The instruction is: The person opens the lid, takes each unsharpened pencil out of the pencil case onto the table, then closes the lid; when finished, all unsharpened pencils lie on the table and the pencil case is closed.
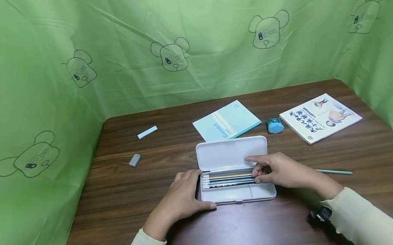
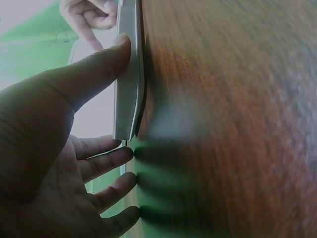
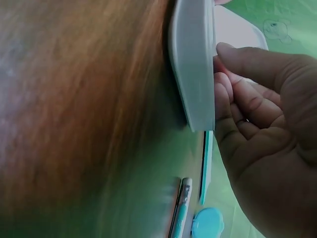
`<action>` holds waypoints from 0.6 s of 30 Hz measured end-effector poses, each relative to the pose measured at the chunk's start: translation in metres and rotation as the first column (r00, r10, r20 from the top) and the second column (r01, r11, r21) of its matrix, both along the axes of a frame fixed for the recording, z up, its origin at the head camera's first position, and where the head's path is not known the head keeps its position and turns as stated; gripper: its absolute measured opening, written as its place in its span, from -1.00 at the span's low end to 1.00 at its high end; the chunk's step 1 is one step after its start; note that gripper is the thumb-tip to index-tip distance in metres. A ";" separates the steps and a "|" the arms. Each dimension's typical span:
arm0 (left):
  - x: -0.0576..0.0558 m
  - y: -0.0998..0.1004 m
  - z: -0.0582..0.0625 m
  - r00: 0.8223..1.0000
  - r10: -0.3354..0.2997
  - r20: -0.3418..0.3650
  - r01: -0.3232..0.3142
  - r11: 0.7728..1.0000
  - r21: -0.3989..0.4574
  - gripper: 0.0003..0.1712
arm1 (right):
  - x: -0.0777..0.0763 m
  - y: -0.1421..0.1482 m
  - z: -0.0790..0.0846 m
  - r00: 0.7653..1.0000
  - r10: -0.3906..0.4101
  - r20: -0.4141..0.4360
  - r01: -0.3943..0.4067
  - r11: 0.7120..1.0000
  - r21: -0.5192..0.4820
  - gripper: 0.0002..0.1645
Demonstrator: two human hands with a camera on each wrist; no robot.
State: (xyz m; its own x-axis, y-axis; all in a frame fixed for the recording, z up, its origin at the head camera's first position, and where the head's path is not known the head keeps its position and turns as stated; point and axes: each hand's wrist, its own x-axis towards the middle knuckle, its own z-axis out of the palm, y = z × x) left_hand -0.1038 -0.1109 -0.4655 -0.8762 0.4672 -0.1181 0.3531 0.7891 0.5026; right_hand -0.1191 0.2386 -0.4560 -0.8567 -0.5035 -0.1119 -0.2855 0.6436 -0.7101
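Observation:
A white pencil case [image 1: 225, 196] lies with its lid [image 1: 225, 153] raised. Several pencils [image 1: 229, 176] lie side by side in its back compartment, white ends to the left. My left hand [image 1: 182, 196] holds the case's left end, thumb along the front wall and fingers around the far corner. Over the pencils' right ends, my right hand [image 1: 281, 170] has thumb and curled fingers together at a pencil, while its index finger points out toward the lid. In the right wrist view, the case wall [image 3: 194, 69] hides what lies between those fingertips.
Behind the case lies a light-blue notebook [image 1: 225, 121], with a blue sharpener [image 1: 274, 125] and a white book [image 1: 320, 118] to its right. A green pencil [image 1: 334, 172] lies beyond the right wrist. At left are a grey eraser [image 1: 134, 160] and a pale strip [image 1: 147, 132].

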 end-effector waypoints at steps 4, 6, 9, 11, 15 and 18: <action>0.000 0.001 0.000 1.000 0.008 -0.001 -0.008 1.000 0.005 0.22 | -0.001 -0.005 0.000 1.000 0.019 -0.020 -0.017 0.998 0.060 -0.27; 0.000 0.001 0.001 1.000 0.013 0.001 -0.013 1.000 0.005 0.22 | -0.001 -0.007 -0.001 0.999 0.029 -0.033 -0.026 0.996 0.081 -0.28; 0.000 0.001 0.001 1.000 0.019 0.006 -0.019 1.000 0.003 0.21 | 0.000 -0.007 -0.001 0.998 0.044 -0.052 -0.039 0.994 0.102 -0.28; 0.000 0.001 0.000 1.000 0.019 0.011 -0.019 1.000 0.002 0.21 | 0.000 -0.007 -0.001 0.996 0.056 -0.066 -0.048 0.992 0.114 -0.28; 0.000 0.002 0.000 1.000 0.017 0.011 -0.017 1.000 0.003 0.21 | 0.001 -0.007 0.000 0.993 0.073 -0.096 -0.059 0.988 0.141 -0.27; 0.000 0.001 0.000 1.000 0.014 0.009 -0.014 1.000 0.002 0.22 | 0.002 -0.006 0.000 0.991 0.078 -0.111 -0.061 0.987 0.151 -0.27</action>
State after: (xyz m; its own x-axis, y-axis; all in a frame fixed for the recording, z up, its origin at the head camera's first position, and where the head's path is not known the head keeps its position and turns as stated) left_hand -0.1041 -0.1094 -0.4654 -0.8816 0.4554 -0.1244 0.3378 0.7927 0.5075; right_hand -0.1174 0.2323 -0.4565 -0.8316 -0.5479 -0.0913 -0.4082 0.7143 -0.5684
